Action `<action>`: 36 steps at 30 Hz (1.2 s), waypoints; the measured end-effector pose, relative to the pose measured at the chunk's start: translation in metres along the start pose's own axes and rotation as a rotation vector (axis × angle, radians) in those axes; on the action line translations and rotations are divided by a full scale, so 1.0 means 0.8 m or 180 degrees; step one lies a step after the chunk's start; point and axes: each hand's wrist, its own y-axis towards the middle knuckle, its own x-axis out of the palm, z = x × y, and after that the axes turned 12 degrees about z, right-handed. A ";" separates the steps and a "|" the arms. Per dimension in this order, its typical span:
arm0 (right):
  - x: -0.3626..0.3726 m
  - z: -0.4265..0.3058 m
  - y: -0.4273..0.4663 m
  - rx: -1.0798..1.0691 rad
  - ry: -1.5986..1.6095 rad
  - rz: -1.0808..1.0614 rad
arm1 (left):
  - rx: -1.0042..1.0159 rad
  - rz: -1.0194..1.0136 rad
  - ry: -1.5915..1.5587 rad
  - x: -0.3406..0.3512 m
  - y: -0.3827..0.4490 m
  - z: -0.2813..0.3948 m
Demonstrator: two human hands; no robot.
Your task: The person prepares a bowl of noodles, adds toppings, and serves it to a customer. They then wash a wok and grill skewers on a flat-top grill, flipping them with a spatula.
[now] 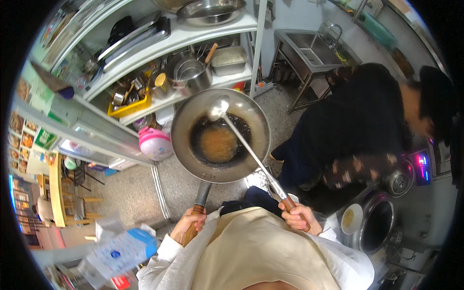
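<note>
A steel wok (183, 136) is held out in front of my body, above the floor. My left hand (190, 223) grips its wooden handle (191, 232). The inside of the wok has a dark ring around a brownish middle. In my right hand (299, 216) is the brown grip of a long-handled metal ladle (250, 150). The ladle's shiny bowl lies over the far inner side of the wok; whether it touches the metal I cannot tell.
A co-worker in black (348, 119) bends close on my right. Beyond stands a steel sink (310, 49). Shelving (232, 25) with pots lies ahead, a pink-topped container (154, 143) below it. At right are a white bowl (351, 218) and a large round pot (378, 226).
</note>
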 end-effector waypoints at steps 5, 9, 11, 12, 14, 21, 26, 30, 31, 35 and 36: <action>0.015 -0.087 0.045 -0.0683 -0.0046 0.0161 | -0.0200 -0.0072 0.0328 0.050 0.099 0.113; 0.037 -0.161 0.077 -0.1268 -0.0225 0.0309 | -0.0280 -0.0254 0.0525 0.109 0.172 0.206; 0.048 -0.203 0.089 -0.1489 -0.0218 0.0330 | -0.0322 -0.0330 0.0617 0.147 0.206 0.256; 0.055 -0.220 0.092 -0.1574 -0.0133 0.0333 | -0.0391 -0.0361 0.0651 0.162 0.229 0.272; 0.059 -0.253 0.103 -0.1766 0.0007 0.0404 | -0.0524 -0.0408 0.0713 0.189 0.274 0.302; 0.063 -0.392 0.162 -0.2290 0.0367 0.0343 | -0.0620 -0.0878 0.1034 0.313 0.388 0.405; 0.063 -0.503 0.193 -0.2725 0.0713 -0.0311 | -0.0404 -0.1879 0.1217 0.404 0.519 0.454; 0.079 -0.601 0.212 -0.2714 0.0942 -0.0716 | -0.0287 -0.1843 0.1577 0.486 0.611 0.496; 0.082 -0.623 0.214 -0.2766 0.0999 -0.0719 | -0.0232 -0.1739 0.1627 0.510 0.628 0.507; 0.066 -0.725 0.214 -0.2914 0.1016 -0.0937 | -0.0080 -0.1810 0.1604 0.629 0.712 0.558; 0.060 -0.748 0.210 -0.2958 0.1017 -0.0881 | 0.0092 -0.1620 0.1709 0.654 0.733 0.564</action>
